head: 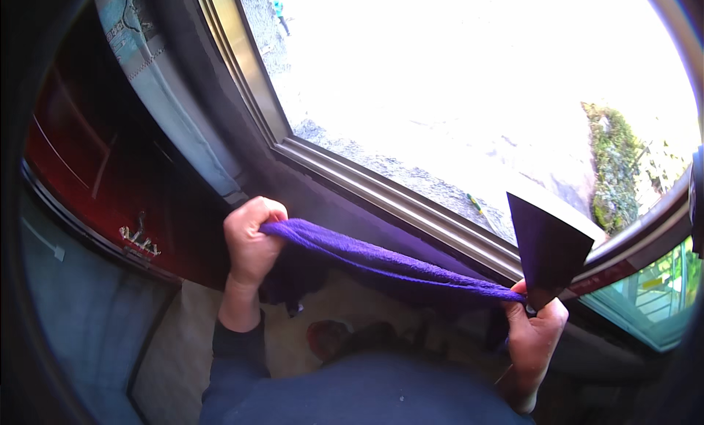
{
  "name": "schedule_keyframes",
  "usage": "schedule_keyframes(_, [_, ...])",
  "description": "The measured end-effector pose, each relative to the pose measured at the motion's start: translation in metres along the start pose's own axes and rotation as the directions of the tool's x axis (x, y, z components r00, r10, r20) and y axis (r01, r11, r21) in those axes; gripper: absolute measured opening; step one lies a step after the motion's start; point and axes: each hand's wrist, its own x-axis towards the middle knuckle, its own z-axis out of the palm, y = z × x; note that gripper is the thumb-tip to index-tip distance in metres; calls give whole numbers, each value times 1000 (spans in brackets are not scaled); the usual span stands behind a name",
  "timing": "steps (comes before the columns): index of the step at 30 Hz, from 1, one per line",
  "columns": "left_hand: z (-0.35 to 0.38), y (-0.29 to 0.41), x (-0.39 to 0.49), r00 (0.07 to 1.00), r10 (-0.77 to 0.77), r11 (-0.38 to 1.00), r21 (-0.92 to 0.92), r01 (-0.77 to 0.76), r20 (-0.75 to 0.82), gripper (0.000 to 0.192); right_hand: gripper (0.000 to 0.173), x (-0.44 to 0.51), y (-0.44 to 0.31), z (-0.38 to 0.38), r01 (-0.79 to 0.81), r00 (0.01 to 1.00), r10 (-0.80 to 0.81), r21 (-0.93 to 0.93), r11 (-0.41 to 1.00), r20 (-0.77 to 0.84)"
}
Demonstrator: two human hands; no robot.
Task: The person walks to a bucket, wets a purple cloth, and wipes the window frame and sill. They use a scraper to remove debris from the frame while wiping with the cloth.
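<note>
A purple cloth [379, 254], fuzzy like a towel, is stretched between my two hands in front of a window. My left hand [254, 238] grips its bunched end in a fist. The other end is pinched in my right hand [536, 323], at a slightly lower level in the picture. That same hand also holds a putty knife [550, 254], its wide, dark, wedge-shaped blade pointing up past the window frame [396, 202]. The knife's handle is mostly hidden by my fingers. Below the middle, the cloth sags into a loose fold.
Outside the glass, a thin tool with a yellow-green handle [475, 204] lies on a rough ledge. A patterned light-blue curtain [170, 111] hangs at left, beside a dark red glossy panel [71, 128] with a metal handle [138, 243]. A shoe [327, 340] shows on the floor.
</note>
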Motion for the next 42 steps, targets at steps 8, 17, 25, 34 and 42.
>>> schedule_keyframes(8, [3, -32, 103, 999, 28, 977, 212, -33, 29, 19, 16, 78, -4, 56, 207, 978, -200, -207, 956, 51])
schedule_keyframes(17, [89, -215, 106, 906, -172, 962, 266, 68, 387, 40, 31, 134, 0, 145, 71, 906, 33, -227, 971, 422])
schedule_keyframes(25, [91, -207, 92, 958, -121, 952, 303, 39, 258, 25, 51, 160, -24, 167, 199, 594, -94, -33, 979, 799])
schedule_keyframes(34, [70, -201, 78, 988, -55, 991, 129, 37, 142, 13, 53, 180, -21, 212, 506, 496, -135, -159, 847, 858])
schedule_keyframes(42, [62, -192, 36, 982, -191, 945, 271, 184, 2, 22, 53, 189, -2, 259, 491, 477, -268, -1, 871, 837])
